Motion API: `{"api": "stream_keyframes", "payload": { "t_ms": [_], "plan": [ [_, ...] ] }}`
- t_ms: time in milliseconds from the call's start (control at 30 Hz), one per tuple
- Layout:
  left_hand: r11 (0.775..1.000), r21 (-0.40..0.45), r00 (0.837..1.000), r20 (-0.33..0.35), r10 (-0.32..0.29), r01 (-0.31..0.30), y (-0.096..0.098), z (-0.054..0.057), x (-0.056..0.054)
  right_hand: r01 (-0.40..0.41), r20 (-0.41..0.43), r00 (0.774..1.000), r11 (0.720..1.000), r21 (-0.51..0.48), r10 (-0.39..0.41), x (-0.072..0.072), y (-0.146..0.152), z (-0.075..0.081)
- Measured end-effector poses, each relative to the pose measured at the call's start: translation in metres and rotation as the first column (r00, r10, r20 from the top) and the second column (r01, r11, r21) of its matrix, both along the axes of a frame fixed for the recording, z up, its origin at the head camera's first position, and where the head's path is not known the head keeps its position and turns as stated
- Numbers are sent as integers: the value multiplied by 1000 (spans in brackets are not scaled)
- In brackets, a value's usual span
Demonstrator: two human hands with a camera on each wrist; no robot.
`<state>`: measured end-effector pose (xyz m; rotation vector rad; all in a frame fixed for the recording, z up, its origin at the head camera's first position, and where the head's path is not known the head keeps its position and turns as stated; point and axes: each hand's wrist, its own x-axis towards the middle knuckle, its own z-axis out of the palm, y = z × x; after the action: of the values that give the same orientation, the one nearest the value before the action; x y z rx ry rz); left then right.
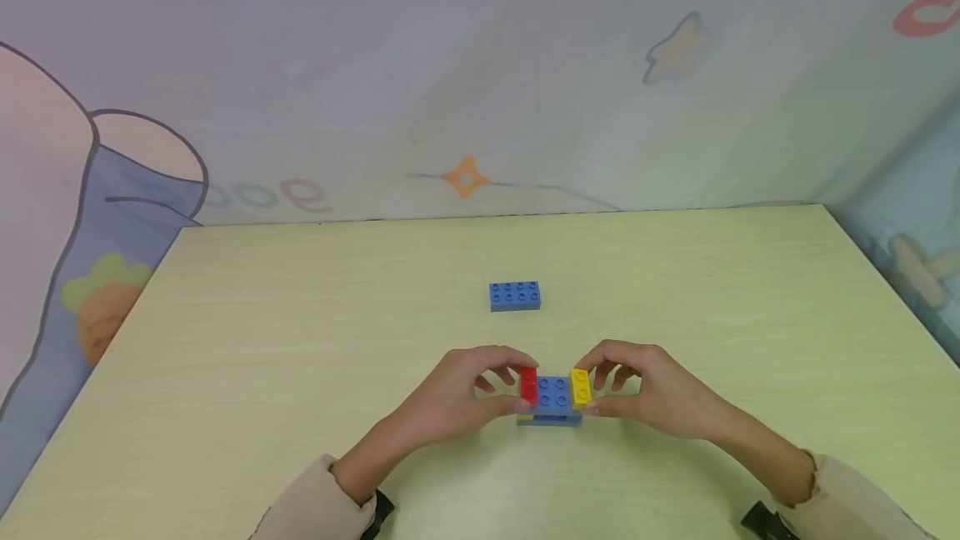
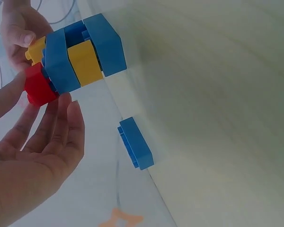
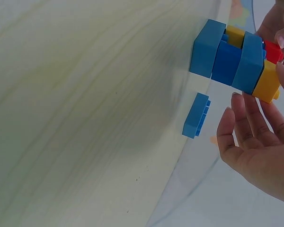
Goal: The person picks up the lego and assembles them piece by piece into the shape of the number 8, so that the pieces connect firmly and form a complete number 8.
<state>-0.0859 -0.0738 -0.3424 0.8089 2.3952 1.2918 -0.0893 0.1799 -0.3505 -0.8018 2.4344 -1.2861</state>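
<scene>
A small stack of toy building bricks stands on the table in front of me. Its bottom is a long blue brick (image 2: 110, 45), topped by a yellow brick (image 2: 85, 62) and a darker blue brick (image 3: 226, 64) side by side. Across these two lies another long blue brick (image 1: 553, 397). My left hand (image 1: 461, 394) pinches a red brick (image 1: 528, 387) at that brick's left end, between thumb and fingertips. At the right end, my right hand (image 1: 660, 394) pinches a second yellow brick (image 1: 581, 387). Whether both top bricks are fully seated, I cannot tell.
Beyond the stack, a separate long blue brick (image 1: 514, 297) lies studs up on the pale wooden table (image 1: 300, 315). A printed cloth backdrop (image 1: 360, 90) rises behind the table's far edge and along its sides.
</scene>
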Motion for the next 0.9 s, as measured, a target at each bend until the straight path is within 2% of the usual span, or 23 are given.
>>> {"api": "stream_keyframes", "payload": {
  "t_ms": [133,433,900],
  "plan": [
    [1000,11,1000,-3,1,-1,0,-2,0,-3,-1,1000,1000,-1,3,0,0,0],
    [998,47,999,2,48,-48,3,-3,3,-7,-1,1000,1000,-7,7,0,-1,0],
    [998,15,998,-24,56,-56,3,-2,4,-8,-4,1000,1000,-10,8,0,-1,0]
  ]
}}
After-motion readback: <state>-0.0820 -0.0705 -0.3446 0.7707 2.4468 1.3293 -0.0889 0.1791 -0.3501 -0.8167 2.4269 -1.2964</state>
